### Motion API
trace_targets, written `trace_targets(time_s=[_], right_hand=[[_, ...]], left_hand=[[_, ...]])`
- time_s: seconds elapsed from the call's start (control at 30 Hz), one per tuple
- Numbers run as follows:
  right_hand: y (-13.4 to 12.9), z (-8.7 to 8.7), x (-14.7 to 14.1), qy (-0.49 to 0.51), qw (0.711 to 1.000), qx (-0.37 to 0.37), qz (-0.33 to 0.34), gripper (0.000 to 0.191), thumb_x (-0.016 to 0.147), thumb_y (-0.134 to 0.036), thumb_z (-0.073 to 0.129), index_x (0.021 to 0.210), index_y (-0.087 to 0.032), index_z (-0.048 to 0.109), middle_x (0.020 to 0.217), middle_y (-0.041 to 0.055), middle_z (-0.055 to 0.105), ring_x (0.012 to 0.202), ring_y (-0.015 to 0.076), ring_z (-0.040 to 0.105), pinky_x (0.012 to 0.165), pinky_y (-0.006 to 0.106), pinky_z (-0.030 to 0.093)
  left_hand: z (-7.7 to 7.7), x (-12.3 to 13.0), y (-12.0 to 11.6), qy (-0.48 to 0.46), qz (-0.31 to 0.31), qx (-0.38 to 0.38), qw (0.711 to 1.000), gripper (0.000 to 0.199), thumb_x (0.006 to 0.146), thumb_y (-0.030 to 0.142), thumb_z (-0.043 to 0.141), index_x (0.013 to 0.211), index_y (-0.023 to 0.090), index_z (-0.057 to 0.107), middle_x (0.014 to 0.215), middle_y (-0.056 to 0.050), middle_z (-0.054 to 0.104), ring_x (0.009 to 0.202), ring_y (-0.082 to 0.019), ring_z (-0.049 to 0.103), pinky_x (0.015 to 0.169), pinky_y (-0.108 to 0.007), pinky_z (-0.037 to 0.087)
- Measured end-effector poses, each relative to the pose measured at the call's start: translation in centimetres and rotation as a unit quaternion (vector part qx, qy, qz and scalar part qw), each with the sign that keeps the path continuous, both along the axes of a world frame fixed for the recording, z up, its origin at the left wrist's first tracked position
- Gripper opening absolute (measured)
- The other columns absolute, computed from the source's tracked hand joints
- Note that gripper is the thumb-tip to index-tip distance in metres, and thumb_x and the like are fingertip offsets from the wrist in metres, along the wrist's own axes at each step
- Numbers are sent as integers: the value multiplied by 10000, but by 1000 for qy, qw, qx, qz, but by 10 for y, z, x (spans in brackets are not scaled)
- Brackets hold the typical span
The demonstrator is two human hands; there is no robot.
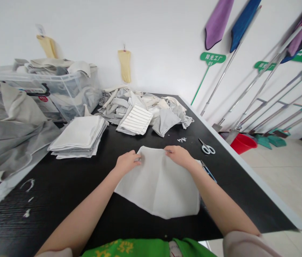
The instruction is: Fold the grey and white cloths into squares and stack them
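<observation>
A light grey cloth (pixel 158 182) lies spread in front of me on the black table, its far edge lifted a little and a crease down its middle. My left hand (pixel 128 161) grips it near the far left corner between thumb and fingers. At the far right part of the same edge, my right hand (pixel 179 155) pinches the fabric. A blue-handled cutting tool (pixel 208 172) lies beside my right forearm, partly hidden by it. Farther right rests a pair of scissors (pixel 207 147) with pale handles.
A stack of folded cloths (pixel 78 134) stands at left, near a clear plastic bin (pixel 70 92) full of fabric. Behind is a heap of cloths (pixel 124 103), with a striped cloth (pixel 136 119) in front. Grey fabric (pixel 14 139) covers the left side. Thread scraps (pixel 182 139) lie about.
</observation>
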State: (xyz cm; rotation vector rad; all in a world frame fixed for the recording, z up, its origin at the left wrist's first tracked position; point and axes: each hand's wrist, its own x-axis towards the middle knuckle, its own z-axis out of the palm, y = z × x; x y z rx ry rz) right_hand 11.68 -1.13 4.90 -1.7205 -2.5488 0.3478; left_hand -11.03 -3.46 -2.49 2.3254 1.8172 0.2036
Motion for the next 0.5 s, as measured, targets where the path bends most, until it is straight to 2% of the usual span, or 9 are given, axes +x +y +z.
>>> trace_targets(time_s=[0.17,0.27,0.33,0.4,0.43,0.5], right_hand=[[-2,0,-1,-5,1000,-1,2,268,730,-248,367,912,-275,561,931,-6,606,839,187,538,631,261,373],[-2,-1,0,-7,1000,-1,-1,268,729,-249,366,912,-277,560,933,-6,605,839,189,539,628,262,374],[-1,-2,2,-6,1000,-1,-2,266,732,-253,364,911,-276,559,934,-7,605,840,188,539,625,260,375],[-1,-3,4,-3,1000,0,2,265,736,-255,363,914,-277,557,936,-8,605,842,186,539,625,257,376],[-1,-3,4,-1,1000,1,4,265,738,-254,362,917,-277,556,936,-8,605,843,185,539,626,257,376],[-1,-3,5,0,1000,1,8,265,742,-255,362,921,-279,555,931,-8,607,839,186,541,628,259,379]], left_hand=[[-11,20,-3,34,-15,57,998,221,770,327,351,805,250,555,832,4,521,772,-130,497,586,-221,332],[-8,19,2,8,8,59,998,211,769,289,345,751,236,549,798,10,532,727,-118,504,571,-218,333],[1,1,7,-30,86,85,992,204,762,293,353,734,225,544,792,9,538,710,-113,506,578,-215,343],[13,-35,7,-63,204,149,966,202,754,299,362,746,205,541,805,-6,547,742,-128,508,626,-230,361],[20,-58,3,-74,265,179,945,205,748,296,366,761,190,541,798,-18,553,764,-145,508,651,-247,367],[30,-108,-12,-85,401,249,878,260,755,299,335,810,147,539,815,-65,556,827,-201,495,704,-325,366]])
